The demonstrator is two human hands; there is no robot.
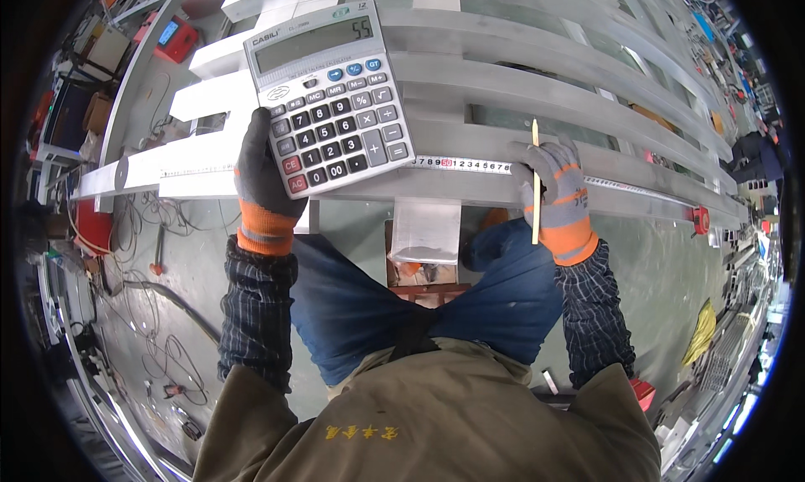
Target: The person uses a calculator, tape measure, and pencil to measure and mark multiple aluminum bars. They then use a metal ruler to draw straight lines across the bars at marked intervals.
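1. Far left, one red machine [178, 41] with one blue screen stands beyond the bars.
2. Of the two hands, both gloved in dark grey with orange cuffs, the left hand [267, 171] comes first. Its fingers are closed on the lower left edge of the calculator, thumb along the side; the other fingers are hidden underneath.
3. One calculator [331, 104] is in that hand, over the bars, its face up and its top leaning left. It has one screen showing digits, two red keys at the lower left and three blue keys near the screen.
4. At least five metal bars [470, 186] run across, roughly parallel; the exact number cannot be told, since the calculator covers part of them.
5. One tape [470, 165] lies drawn out along the bar nearest the person, passing behind the calculator and the right hand.
6. One pencil [536, 209] points away from the person, almost straight up the view, over that same bar.
7. The right hand [563, 197] holds the pencil in curled fingers; whether they also touch the tape, I cannot tell.
8. One red case [701, 220] sits at the tape's right end.
9. One yellow cloth [701, 333] lies farther right and nearer the person.
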